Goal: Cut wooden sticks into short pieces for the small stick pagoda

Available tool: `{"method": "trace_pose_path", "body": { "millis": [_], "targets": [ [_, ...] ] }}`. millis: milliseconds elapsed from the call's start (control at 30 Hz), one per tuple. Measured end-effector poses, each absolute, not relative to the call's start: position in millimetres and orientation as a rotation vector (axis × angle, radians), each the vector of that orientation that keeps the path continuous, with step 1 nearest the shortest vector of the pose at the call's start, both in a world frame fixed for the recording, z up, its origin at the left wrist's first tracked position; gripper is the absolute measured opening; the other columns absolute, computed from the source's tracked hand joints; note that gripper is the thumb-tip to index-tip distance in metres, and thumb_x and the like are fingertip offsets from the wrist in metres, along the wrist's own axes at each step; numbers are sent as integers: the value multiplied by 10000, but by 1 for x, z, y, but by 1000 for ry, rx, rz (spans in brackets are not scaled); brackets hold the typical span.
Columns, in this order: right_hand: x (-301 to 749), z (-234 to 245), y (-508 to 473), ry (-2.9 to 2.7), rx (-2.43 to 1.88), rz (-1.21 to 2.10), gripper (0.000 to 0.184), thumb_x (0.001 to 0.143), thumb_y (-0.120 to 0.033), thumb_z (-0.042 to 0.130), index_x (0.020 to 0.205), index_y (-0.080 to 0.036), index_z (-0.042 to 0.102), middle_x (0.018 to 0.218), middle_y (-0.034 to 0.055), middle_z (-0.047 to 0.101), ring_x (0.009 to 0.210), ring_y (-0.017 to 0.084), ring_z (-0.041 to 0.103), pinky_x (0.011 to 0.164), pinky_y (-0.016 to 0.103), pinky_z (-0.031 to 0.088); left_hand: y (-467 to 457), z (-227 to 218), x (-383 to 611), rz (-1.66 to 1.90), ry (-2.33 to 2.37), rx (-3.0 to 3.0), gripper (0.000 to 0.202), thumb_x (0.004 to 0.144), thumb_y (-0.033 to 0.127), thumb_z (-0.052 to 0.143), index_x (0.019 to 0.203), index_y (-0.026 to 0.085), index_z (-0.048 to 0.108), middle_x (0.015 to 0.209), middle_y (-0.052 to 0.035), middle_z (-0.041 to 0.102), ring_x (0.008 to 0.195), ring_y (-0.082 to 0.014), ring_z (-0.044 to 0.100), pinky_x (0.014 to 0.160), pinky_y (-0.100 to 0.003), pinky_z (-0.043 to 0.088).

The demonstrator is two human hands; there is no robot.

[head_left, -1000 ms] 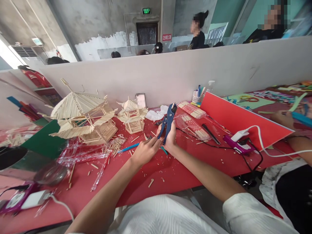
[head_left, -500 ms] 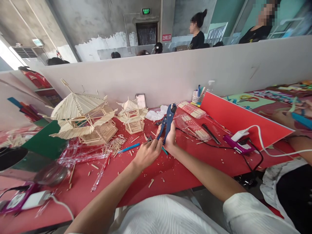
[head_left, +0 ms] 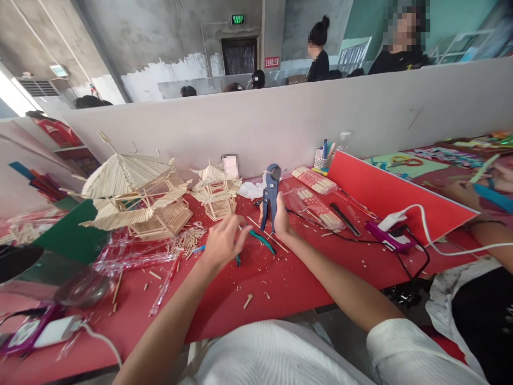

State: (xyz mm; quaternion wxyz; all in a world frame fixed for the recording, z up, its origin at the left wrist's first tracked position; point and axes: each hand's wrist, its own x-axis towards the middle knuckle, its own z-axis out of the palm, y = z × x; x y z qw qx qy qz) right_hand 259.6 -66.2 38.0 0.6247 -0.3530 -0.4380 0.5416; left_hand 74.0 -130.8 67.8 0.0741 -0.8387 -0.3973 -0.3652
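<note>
The red desk ends in a near edge just ahead of the person's body, and a tall pale-grey partition closes its far side. On the right, a leaning bright-red rectangular board bounds the working space; on the left stand a large pale wooden-stick pavilion model and, beside it, a smaller stick pavilion. The widest room for moving lies between the hands and the near edge, where the surface carries scattered chips and a short wooden offcut.

The right hand has its fingers wrapped round the dark-blue handled cutter, held upright above the desk with its head pointing away. The left hand is well apart from it, thumb and fingers parted. It is over the green-handled pliers; whether it touches them cannot be told. A thin wooden stick lies slantwise below the cutter.
</note>
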Motion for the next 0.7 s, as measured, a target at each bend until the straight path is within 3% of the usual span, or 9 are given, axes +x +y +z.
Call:
{"method": "trace_pose_path", "body": {
  "millis": [133, 233, 333, 433, 700],
  "targets": [
    [283, 45, -70, -1672, -1065, 683, 739, 924, -779, 166, 629, -211, 537, 568, 40, 561, 557, 169, 541, 553, 273, 379, -113, 78, 37, -1649, -1361, -2498, 308, 1015, 442, 417, 1106, 182, 554, 977, -63, 662, 847, -167, 661, 789, -298, 508],
    [292, 52, -75, -2104, -1201, 224, 620, 997, -623, 237, 713, -193, 583, 726, 70, 651, 712, 190, 595, 642, 276, 341, -105, 83, 18, -1779, -1352, -2708, 441, 997, 487, 440, 1323, 196, 490, 1200, -111, 648, 910, -186, 689, 808, -320, 537],
    [290, 55, -78, -2328, -1300, 21, 531, 1015, -539, 301, 833, -175, 644, 858, 89, 709, 795, 201, 630, 660, 274, 312, -102, 84, 10, -1605, -1285, -2989, 563, 972, 479, 500, 1470, 236, 403, 1393, -149, 564, 976, -214, 693, 847, -349, 556],
    [285, 55, -80, -2454, -1317, -63, 512, 1016, -532, 335, 901, -165, 672, 929, 97, 730, 842, 208, 649, 664, 276, 303, -98, 80, 9, -1340, -1229, -3115, 594, 950, 452, 552, 1495, 261, 411, 1493, -153, 486, 965, -214, 693, 893, -373, 562],
    [277, 53, -82, -2584, -1307, -98, 539, 1017, -559, 329, 972, -156, 685, 967, 105, 737, 871, 226, 671, 665, 281, 314, -91, 73, 16, -1048, -1240, -3139, 494, 944, 442, 552, 1393, 237, 565, 1396, -109, 599, 1253, -267, 584, 987, -372, 539]
  ]
}}
